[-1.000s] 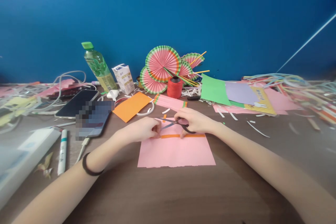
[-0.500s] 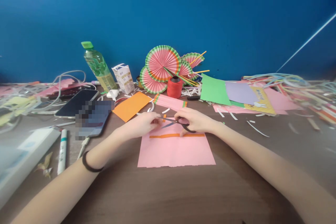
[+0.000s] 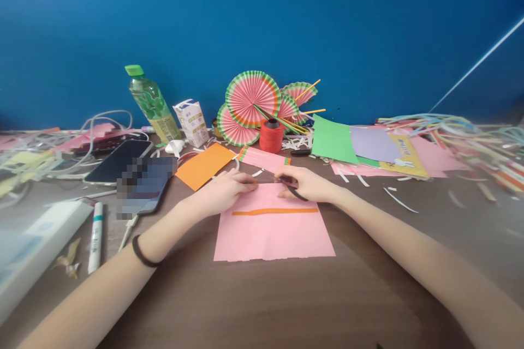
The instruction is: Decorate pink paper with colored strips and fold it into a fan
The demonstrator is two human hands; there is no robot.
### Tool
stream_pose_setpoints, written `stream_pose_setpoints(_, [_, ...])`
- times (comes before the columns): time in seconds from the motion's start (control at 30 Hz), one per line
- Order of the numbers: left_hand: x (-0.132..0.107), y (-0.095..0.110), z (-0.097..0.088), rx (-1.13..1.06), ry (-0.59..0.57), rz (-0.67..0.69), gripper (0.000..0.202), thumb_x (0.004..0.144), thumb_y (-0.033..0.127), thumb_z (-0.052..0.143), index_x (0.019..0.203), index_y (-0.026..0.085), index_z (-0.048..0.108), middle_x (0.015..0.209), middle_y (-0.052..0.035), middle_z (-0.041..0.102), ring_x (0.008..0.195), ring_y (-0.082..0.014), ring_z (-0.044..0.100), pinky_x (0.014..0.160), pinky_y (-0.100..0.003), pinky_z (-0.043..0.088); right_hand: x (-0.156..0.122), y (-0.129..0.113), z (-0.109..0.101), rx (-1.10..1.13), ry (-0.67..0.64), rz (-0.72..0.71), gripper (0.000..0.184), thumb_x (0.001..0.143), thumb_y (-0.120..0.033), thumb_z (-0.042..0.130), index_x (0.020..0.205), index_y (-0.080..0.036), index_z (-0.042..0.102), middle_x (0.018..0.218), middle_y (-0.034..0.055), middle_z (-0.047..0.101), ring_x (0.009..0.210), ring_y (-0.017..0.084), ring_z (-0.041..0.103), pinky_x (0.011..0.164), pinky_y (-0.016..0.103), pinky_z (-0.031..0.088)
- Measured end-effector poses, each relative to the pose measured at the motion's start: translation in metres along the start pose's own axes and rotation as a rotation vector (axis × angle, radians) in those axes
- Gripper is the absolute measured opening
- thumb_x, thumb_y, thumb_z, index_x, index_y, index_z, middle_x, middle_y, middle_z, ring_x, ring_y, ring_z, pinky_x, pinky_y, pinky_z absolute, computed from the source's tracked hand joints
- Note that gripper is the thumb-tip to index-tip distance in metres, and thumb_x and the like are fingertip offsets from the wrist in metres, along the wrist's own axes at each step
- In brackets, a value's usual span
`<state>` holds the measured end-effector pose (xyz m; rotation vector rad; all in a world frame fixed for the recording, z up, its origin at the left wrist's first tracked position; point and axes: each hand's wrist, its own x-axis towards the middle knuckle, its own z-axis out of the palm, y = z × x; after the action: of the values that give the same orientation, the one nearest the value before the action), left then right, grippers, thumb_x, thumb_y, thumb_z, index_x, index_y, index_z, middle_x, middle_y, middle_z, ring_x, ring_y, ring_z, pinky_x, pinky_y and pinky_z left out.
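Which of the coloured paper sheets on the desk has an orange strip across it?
The pink sheet nearest the camera, its far edge under the left hand and the right hand holding scissors. The orange sheet and green sheet behind are plain.

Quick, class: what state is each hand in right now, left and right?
Left hand: open, fingers flat on the pink paper, nothing visibly gripped.
Right hand: closed, holding the scissors.
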<state>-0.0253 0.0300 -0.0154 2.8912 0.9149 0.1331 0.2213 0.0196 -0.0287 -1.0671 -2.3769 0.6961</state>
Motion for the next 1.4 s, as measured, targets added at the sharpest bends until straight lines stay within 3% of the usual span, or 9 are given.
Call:
stream_pose_setpoints(0.2, [0.001, 0.000, -0.010, -0.152, -0.024, -0.017, 0.035, 0.081, 0.012, 0.037, 0.094, 0.021, 0.068, 0.106, -0.0032, 0.065, 0.099, -0.0176, 0.056, 0.090, -0.031, 0.040, 0.000, -0.002, 0.000, 0.020, -0.022, 0.008, 0.041, 0.063, -0.043, 0.069, 0.091, -0.018, 0.054, 0.083, 0.0022, 0.055, 0.067, 0.013, 0.049, 0.062, 0.024, 0.041])
stream_pose_setpoints(0.4, [0.002, 0.000, -0.010, -0.228, -0.005, -0.042, 0.028, 0.083, 0.019, 0.039, 0.082, 0.017, 0.067, 0.093, -0.0064, 0.065, 0.090, -0.0185, 0.056, 0.083, -0.030, 0.041, -0.002, -0.009, -0.002, -0.022, -0.051, -0.011, 0.040, 0.060, -0.037, 0.072, 0.090, -0.017, 0.054, 0.089, 0.0045, 0.056, 0.079, 0.017, 0.052, 0.071, 0.028, 0.043])
stream_pose_setpoints(0.57, [-0.001, 0.002, -0.016, -0.317, -0.095, -0.122, 0.018, 0.076, 0.021, 0.050, 0.089, 0.018, 0.061, 0.097, -0.0054, 0.059, 0.094, -0.0193, 0.051, 0.084, -0.030, 0.039, -0.001, -0.010, -0.003, -0.025, -0.061, -0.010, 0.039, 0.060, -0.035, 0.072, 0.090, -0.018, 0.054, 0.092, 0.0049, 0.057, 0.085, 0.019, 0.053, 0.075, 0.030, 0.043])
stream_pose_setpoints(0.7, [-0.004, 0.002, -0.018, -0.372, -0.143, -0.143, 0.025, 0.069, 0.025, 0.059, 0.094, 0.020, 0.056, 0.100, -0.0033, 0.054, 0.096, -0.0194, 0.048, 0.084, -0.030, 0.037, -0.001, -0.009, -0.002, -0.022, -0.066, -0.024, 0.042, 0.059, -0.036, 0.073, 0.091, -0.018, 0.054, 0.093, 0.0052, 0.057, 0.086, 0.019, 0.053, 0.076, 0.030, 0.044])
stream_pose_setpoints(0.9, [-0.005, 0.002, -0.011, -0.304, -0.139, -0.146, 0.034, 0.065, 0.031, 0.064, 0.095, 0.020, 0.053, 0.101, -0.0033, 0.050, 0.097, -0.0209, 0.045, 0.085, -0.031, 0.035, -0.001, -0.008, -0.002, -0.039, -0.067, -0.065, 0.041, 0.060, -0.038, 0.073, 0.091, -0.018, 0.055, 0.095, 0.0062, 0.058, 0.090, 0.020, 0.053, 0.078, 0.031, 0.043])
stream_pose_setpoints(1.4, [-0.005, 0.002, -0.010, -0.320, -0.129, -0.127, 0.033, 0.066, 0.033, 0.063, 0.095, 0.020, 0.053, 0.102, -0.0034, 0.048, 0.099, -0.0214, 0.043, 0.088, -0.032, 0.033, -0.002, -0.005, -0.005, -0.033, -0.089, -0.063, 0.039, 0.061, -0.035, 0.071, 0.091, -0.018, 0.054, 0.095, 0.0059, 0.057, 0.088, 0.019, 0.052, 0.077, 0.030, 0.043])
